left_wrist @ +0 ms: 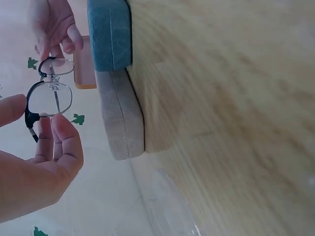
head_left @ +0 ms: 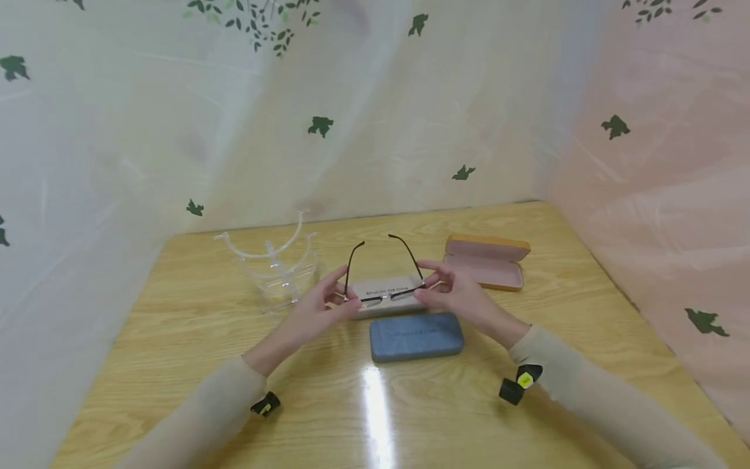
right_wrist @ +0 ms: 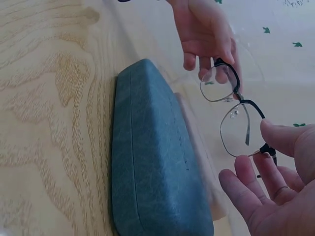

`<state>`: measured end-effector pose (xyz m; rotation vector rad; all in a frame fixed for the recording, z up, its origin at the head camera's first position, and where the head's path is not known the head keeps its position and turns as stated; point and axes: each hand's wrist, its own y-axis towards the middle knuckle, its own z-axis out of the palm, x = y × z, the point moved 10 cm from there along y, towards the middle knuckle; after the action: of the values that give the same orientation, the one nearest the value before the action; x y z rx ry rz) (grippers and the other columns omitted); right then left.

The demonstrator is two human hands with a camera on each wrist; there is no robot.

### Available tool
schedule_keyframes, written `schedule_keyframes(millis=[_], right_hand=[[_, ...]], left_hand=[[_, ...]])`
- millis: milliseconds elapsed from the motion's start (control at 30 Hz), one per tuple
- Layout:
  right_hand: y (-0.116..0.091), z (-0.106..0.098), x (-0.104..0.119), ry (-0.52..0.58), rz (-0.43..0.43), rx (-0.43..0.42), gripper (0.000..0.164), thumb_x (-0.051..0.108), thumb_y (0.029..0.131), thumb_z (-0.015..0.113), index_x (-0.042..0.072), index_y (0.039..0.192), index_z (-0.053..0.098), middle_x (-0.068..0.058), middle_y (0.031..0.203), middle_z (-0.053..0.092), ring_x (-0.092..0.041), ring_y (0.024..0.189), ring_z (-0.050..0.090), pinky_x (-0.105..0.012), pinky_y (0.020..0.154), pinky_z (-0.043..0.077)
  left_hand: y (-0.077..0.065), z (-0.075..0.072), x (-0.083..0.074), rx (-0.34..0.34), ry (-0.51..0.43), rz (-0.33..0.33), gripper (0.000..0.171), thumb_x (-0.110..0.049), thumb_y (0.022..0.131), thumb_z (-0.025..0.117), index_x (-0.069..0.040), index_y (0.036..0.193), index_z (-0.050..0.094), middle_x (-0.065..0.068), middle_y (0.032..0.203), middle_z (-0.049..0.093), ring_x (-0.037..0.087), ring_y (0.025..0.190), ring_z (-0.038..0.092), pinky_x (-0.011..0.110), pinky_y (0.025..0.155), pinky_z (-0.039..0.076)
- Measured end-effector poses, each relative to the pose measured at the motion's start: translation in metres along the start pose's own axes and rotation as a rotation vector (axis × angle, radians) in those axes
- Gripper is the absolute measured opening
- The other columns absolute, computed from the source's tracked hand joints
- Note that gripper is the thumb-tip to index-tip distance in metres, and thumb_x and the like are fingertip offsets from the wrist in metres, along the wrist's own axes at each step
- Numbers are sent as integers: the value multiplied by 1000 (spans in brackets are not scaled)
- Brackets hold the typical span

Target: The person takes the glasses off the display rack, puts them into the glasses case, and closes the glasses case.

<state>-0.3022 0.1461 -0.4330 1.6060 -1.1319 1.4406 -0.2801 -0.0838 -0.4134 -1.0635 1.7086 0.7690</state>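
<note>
A pair of eyeglasses (head_left: 385, 297) with a dark upper rim and clear lenses is held up between both hands, its temples unfolded and pointing away. My left hand (head_left: 321, 305) pinches the left end of the frame between thumb and fingers. At the other end, my right hand (head_left: 459, 294) grips the corner by the hinge. Below and behind the eyeglasses lies a closed pale grey glasses case (head_left: 387, 286) with printed lettering. Nearer to me is a closed blue glasses case (head_left: 417, 337). In the left wrist view the eyeglasses (left_wrist: 49, 101) show above both cases.
To the left stands a clear plastic glasses rack (head_left: 275, 267) with curved arms. An orange glasses case (head_left: 486, 262) with a pink lining lies open at the back right. Patterned sheeting (head_left: 375, 169) hangs behind the wooden table (head_left: 316, 417).
</note>
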Motion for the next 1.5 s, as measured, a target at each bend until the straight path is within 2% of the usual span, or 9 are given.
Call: schedule_keyframes(millis=[133,267,467,633,900,1100,1300,1500], right_hand=[[0,-5,-4,30,13,-10,72,15,93,77,5,154,41,-16,111,55,-31,99,69,-52,89,56],[1,-7,-7,46,21,-18,70,14,93,76,4,153,41,-16,109,57,-33,99,70,-53,90,55],[1,-9,-7,56,33,-30,68,15,94,76,8,153,43,-16,110,58,-37,103,69,-50,90,56],[2,-9,-3,60,25,-28,67,14,94,75,7,152,43,-17,110,57,-40,103,68,-52,91,55],[4,-9,2,54,20,-25,66,14,94,75,5,152,43,-16,111,56,-37,101,69,-55,92,53],[6,-11,4,29,15,-35,65,17,93,76,4,150,47,-17,112,56,-35,99,70,-57,92,53],[7,-13,5,11,6,-54,60,16,93,77,0,145,52,-16,108,57,-29,94,70,-53,89,56],[8,-13,4,15,0,-58,57,15,92,78,1,142,55,-15,110,54,-26,89,68,-55,87,56]], left_hand=[[11,3,-7,7,16,31,77,-30,97,71,-4,158,30,7,120,66,22,108,63,36,91,54],[17,6,-10,13,19,36,74,-32,99,69,-5,157,33,12,128,64,23,108,61,37,84,55],[18,8,-9,-5,-11,24,71,-31,100,67,-6,158,33,17,134,60,26,111,61,41,81,54],[18,8,-7,-16,-17,26,68,-28,101,67,-7,157,35,15,134,60,28,112,60,36,79,52],[16,8,-6,-24,-14,14,58,-29,101,66,-8,151,46,7,132,62,24,111,59,39,80,54],[16,10,-9,2,15,44,45,-30,103,63,-13,144,56,5,131,64,24,110,61,41,83,55],[17,14,-10,45,2,79,39,-24,104,61,-7,140,59,8,134,64,29,110,66,41,92,55],[19,15,-11,40,-13,89,37,-18,105,59,-3,140,58,13,137,62,34,111,66,37,95,54]])
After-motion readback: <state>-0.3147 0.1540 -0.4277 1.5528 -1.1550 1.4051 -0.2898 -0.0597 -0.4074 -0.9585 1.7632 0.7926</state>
